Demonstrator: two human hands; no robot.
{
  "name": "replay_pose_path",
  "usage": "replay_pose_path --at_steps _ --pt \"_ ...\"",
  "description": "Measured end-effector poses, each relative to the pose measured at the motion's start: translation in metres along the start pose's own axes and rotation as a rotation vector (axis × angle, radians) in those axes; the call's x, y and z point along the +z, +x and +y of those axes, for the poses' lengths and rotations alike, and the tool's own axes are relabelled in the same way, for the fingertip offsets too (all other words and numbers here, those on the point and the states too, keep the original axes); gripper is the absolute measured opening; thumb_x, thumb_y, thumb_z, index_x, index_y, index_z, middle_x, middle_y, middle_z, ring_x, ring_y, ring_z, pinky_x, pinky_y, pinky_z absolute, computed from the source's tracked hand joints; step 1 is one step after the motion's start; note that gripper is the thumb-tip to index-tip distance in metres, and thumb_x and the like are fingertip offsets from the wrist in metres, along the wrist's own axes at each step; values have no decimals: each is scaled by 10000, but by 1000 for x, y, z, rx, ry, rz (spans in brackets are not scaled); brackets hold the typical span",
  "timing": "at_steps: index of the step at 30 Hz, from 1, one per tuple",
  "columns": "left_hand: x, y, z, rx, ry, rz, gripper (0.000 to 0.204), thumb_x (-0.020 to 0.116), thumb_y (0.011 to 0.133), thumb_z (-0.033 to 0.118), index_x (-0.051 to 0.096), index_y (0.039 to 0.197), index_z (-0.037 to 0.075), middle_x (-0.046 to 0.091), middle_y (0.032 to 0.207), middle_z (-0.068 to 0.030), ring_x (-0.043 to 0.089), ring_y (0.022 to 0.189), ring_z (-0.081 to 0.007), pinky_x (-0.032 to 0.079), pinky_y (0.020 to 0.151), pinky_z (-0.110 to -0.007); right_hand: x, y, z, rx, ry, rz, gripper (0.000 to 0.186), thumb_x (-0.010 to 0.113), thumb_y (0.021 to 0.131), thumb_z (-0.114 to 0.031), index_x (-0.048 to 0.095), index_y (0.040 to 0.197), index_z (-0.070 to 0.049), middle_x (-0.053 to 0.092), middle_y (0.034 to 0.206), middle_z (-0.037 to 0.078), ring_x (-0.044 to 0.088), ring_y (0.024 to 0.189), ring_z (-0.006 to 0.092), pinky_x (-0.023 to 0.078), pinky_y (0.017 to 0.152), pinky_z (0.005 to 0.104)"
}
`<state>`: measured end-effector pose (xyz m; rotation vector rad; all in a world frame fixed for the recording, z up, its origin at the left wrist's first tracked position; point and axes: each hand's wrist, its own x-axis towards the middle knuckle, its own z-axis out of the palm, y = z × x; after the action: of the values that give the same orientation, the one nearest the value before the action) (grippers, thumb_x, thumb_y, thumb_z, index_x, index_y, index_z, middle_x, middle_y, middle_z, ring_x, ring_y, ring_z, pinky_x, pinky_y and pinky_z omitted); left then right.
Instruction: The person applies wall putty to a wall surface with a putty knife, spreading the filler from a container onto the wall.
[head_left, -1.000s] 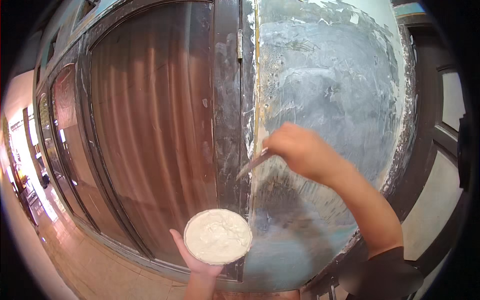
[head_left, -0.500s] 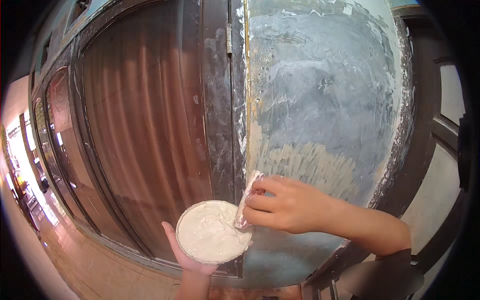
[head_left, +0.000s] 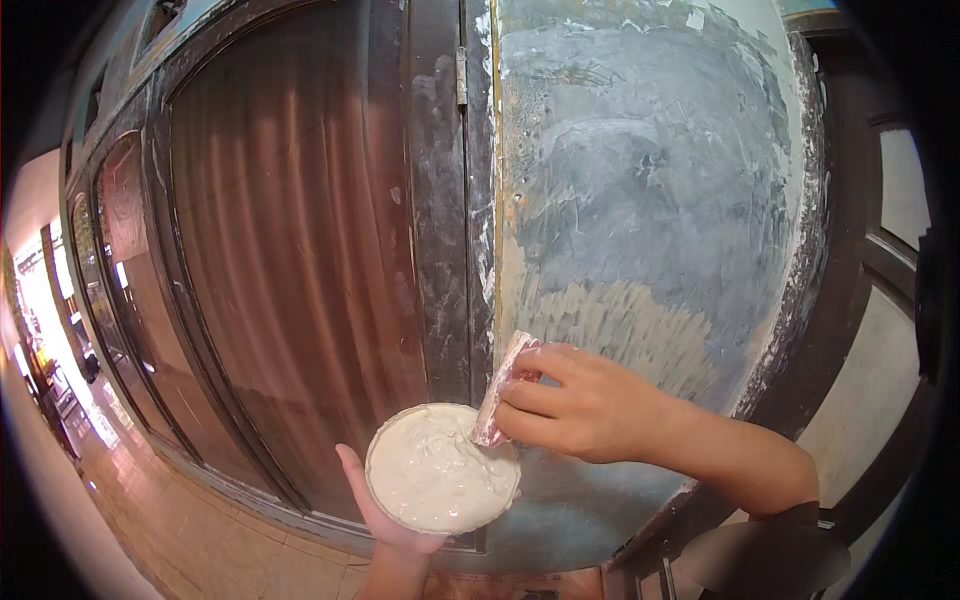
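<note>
My left hand (head_left: 385, 522) carries a round bowl (head_left: 373, 487) from below, its thumb standing up along the left side and its other fingers mostly hidden underneath. Thick creamy-white putty (head_left: 430, 465) fills the bowl. In my right hand (head_left: 580, 405), fingers and thumb pinch a flat, pinkish putty spreader (head_left: 510, 375) smeared with white. The spreader is tilted, its lower end at the putty near the bowl's right rim. Just beyond my right hand is the grey-blue wall panel (head_left: 650, 190), with a patch of fresh beige strokes (head_left: 630, 325) low on it.
Left of the panel stands a dark wooden door frame (head_left: 437, 200) with a hinge and a glass pane showing a reddish-brown curtain (head_left: 290, 240). Another dark wooden frame (head_left: 850, 200) with pale panels is at the right. Tiled floor (head_left: 200, 520) runs along the lower left toward a bright opening.
The bowl and my left hand have shifted slightly right. My right hand has tipped the spreader a little and lifted its lower end slightly at the bowl's right side.
</note>
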<state>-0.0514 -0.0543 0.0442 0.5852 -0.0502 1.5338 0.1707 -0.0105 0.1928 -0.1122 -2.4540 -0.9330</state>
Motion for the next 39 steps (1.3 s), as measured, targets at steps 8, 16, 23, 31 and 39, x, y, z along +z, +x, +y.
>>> replay_pose_path --at_steps 8,16,23,31,39 --pt "-1 1 -4 -47 -99 24 977 267 985 837 495 1524 54 532 1543 -190 564 1337 -441 474 1087 -647 -7 -2 -4 51 -42 -15 205 702 841 -207 667 990 -71 632 968 33 642 1002 258 551 888 395" --pt "-7 2 -7 -71 8 22 1064 221 948 888 431 1563 45 484 1577 -199 518 1393 -423 445 1139 -606 -9 -5 4 95 -96 18 228 678 805 -151 676 1021 -79 652 996 21 640 1009 245 545 848 379" --pt "-16 6 -8 -69 -60 61 1003 251 975 854 483 1539 57 513 1559 -199 535 1361 -465 445 1095 -685 -17 -18 63 327 -176 39 234 657 792 -46 674 1020 -95 669 956 24 635 928 275 529 777 409" --pt "-29 16 -11 -89 -26 38 1066 212 935 903 408 1582 78 446 1605 -197 481 1409 -476 433 1106 -696 -26 -27 119 590 -241 74 132 676 901 -38 688 1025 -80 742 974 59 660 912 320 533 760 451" --pt "-34 24 -11 -114 25 41 1071 227 927 911 424 1576 82 456 1603 -184 492 1411 -439 441 1124 -656 -26 -23 127 699 -275 57 77 665 959 -128 678 1026 -93 742 1000 61 680 950 334 540 768 473"
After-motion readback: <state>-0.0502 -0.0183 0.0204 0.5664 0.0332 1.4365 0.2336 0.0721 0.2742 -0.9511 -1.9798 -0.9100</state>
